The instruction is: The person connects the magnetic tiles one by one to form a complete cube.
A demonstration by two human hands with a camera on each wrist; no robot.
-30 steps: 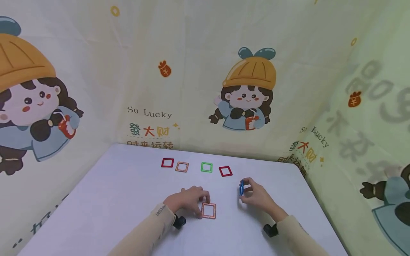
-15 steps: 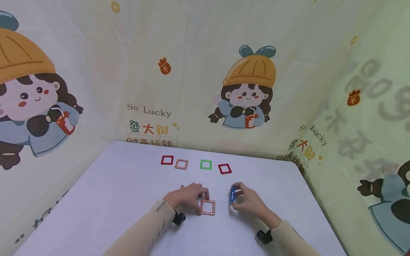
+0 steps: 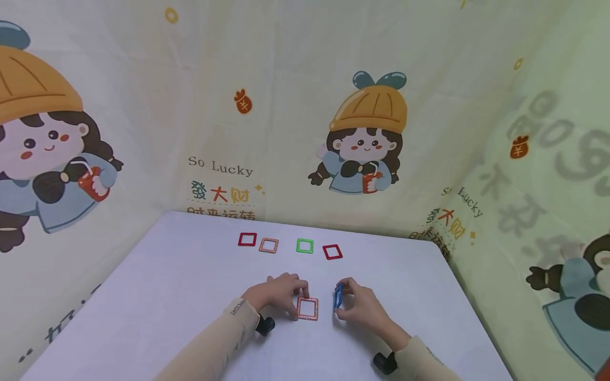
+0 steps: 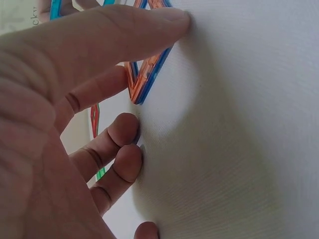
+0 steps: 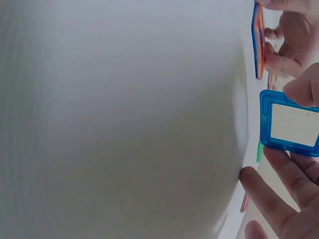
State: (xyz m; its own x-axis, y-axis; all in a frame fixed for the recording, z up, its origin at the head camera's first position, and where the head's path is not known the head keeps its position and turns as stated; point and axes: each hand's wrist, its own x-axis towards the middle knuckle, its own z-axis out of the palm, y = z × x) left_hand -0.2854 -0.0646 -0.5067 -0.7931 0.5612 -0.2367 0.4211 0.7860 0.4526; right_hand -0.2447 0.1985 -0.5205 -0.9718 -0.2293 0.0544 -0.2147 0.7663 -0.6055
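Observation:
On the white table an orange square magnetic tile [image 3: 307,318] lies flat, an open frame in shape. My left hand [image 3: 278,295] holds its left side between thumb and index finger. Seen in the left wrist view, a blue layer shows beneath the orange tile [image 4: 142,82]. To the right, my right hand [image 3: 360,307] pinches a blue square magnetic tile [image 3: 338,297] by opposite edges and keeps it upright, apart from the orange one. The right wrist view shows the blue tile [image 5: 265,119] between thumb and fingers, with another fingertip against the table.
Farther back on the table [image 3: 190,275] lie a dark red square tile [image 3: 247,245], a pale orange tile [image 3: 268,251], a green tile [image 3: 305,252] and a second red tile [image 3: 332,258]. A printed cloth [image 3: 286,132] hangs behind and at the sides.
My right hand has moved left with the blue tile, bringing it closer to the orange tile. My left hand and the orange tile stay about where they were.

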